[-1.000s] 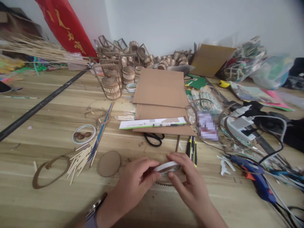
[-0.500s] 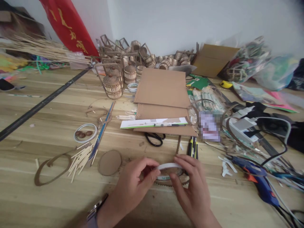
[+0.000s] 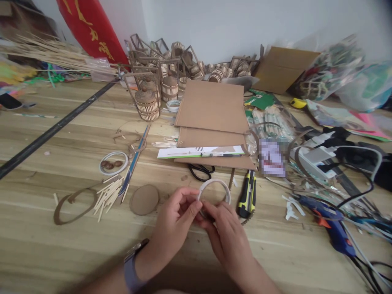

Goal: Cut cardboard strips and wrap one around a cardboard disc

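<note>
A narrow roll of white tape [image 3: 214, 182] stands tilted up between my hands, near the front middle of the table. My left hand [image 3: 176, 216] is closed, pinching the roll's left side between thumb and fingers. At the lower rim, my right hand [image 3: 229, 234] is closed too, its fingertips meeting those of my left hand. What exactly lies under the right fingertips is hidden. A dark, toothed-edged strip [image 3: 247, 219] shows partly behind my right hand. Just beyond it lies a yellow and black utility knife [image 3: 247, 194]. Black-handled scissors [image 3: 201, 172] rest behind the roll.
Left of my hands lie a cardboard disc [image 3: 144, 200], thin sticks [image 3: 108, 196] and another tape roll [image 3: 126, 164] around brown beads. Cardboard sheets [image 3: 212, 108] lie ahead, with small stick-built buckets [image 3: 147, 107] behind. A blue glue gun [image 3: 330, 222] and its cables occupy the right.
The tape roll has tipped from nearly flat to upright. My right hand has moved from its right side to the lower rim, close to my left fingers. The view has shifted slightly.
</note>
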